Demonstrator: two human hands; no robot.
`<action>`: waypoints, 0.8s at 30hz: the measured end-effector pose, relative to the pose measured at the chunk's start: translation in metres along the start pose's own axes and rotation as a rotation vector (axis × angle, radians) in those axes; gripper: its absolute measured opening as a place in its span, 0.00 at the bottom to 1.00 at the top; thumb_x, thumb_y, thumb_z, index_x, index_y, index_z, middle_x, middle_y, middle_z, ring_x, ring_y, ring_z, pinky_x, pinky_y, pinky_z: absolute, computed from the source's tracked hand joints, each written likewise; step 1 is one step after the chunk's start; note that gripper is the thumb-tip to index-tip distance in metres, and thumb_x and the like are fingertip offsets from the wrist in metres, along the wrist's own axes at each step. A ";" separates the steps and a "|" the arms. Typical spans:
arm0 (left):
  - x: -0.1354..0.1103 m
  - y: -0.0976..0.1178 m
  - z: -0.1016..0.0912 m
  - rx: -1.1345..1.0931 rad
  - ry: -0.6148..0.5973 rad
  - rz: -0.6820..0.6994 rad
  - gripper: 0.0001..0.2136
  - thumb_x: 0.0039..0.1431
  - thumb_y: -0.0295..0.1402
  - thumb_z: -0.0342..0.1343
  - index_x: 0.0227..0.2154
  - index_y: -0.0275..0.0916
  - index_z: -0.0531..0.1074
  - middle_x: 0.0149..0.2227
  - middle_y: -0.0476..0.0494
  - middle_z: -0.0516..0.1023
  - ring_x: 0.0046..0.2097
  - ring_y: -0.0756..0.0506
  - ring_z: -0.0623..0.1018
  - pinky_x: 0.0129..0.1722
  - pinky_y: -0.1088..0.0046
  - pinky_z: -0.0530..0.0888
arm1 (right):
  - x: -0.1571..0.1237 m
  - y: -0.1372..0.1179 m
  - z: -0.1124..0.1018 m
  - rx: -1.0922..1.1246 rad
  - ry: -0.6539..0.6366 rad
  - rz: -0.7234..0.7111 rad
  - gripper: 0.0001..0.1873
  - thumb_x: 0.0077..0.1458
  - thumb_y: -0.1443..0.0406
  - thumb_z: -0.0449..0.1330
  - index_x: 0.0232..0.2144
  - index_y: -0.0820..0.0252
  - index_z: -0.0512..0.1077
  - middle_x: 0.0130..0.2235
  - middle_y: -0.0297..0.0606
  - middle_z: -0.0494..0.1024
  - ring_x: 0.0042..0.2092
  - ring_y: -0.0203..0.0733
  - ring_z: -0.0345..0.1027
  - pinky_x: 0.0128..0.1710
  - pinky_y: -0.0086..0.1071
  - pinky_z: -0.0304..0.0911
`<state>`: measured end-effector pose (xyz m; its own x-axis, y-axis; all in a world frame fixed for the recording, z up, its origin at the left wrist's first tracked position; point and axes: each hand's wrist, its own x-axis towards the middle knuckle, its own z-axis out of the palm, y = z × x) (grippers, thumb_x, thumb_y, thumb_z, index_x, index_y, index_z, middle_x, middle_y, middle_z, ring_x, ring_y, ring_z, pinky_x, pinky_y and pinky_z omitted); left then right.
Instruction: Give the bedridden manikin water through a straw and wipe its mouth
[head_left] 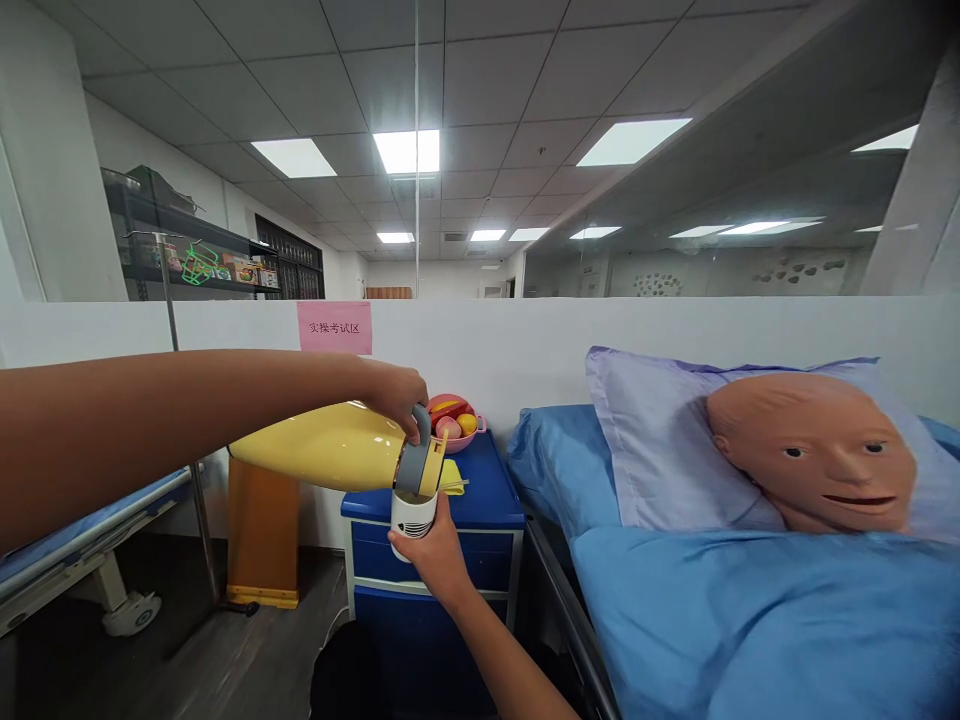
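Nearest the camera, a left forearm (150,425) reaches in from nine o'clock, its left hand (394,395) closed round the grey handle (424,425) of a yellow flask (337,445) tipped with its mouth toward four o'clock. Below, the right hand (441,555) wraps a white cup (414,512) at seven o'clock. Likely weighty, stiff and slick-sided, the flask suits a handle grip; the cup looks light, best held round its wall. Forearm hides the flask's base; whether liquid flows, or mouth touches rim, I cannot tell.
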<state>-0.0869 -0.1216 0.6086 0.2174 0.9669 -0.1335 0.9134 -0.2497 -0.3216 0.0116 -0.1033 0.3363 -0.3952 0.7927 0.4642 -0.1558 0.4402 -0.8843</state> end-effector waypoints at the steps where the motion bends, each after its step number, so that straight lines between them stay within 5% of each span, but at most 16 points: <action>1: 0.001 0.000 0.000 0.004 -0.004 -0.003 0.18 0.41 0.51 0.62 0.26 0.41 0.76 0.25 0.44 0.75 0.26 0.48 0.67 0.26 0.70 0.60 | 0.000 0.000 0.000 -0.005 -0.002 0.006 0.33 0.37 0.65 0.69 0.47 0.56 0.61 0.44 0.40 0.77 0.44 0.46 0.71 0.46 0.41 0.65; 15: -0.002 0.007 -0.005 -0.020 -0.008 -0.037 0.18 0.35 0.50 0.66 0.23 0.41 0.75 0.22 0.46 0.73 0.23 0.48 0.67 0.25 0.69 0.60 | -0.001 -0.005 0.000 0.004 -0.007 0.010 0.31 0.37 0.64 0.69 0.45 0.56 0.62 0.42 0.38 0.78 0.41 0.46 0.73 0.42 0.38 0.67; 24: 0.004 -0.004 0.017 0.003 -0.051 0.040 0.19 0.42 0.53 0.61 0.28 0.41 0.76 0.26 0.43 0.76 0.26 0.47 0.68 0.26 0.70 0.61 | -0.002 0.016 0.002 -0.023 0.001 -0.008 0.29 0.36 0.65 0.68 0.43 0.56 0.64 0.40 0.37 0.78 0.40 0.44 0.72 0.42 0.37 0.67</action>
<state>-0.0953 -0.1176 0.5935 0.2362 0.9521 -0.1939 0.9033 -0.2888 -0.3174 0.0080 -0.0988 0.3212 -0.3931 0.7893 0.4717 -0.1385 0.4564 -0.8790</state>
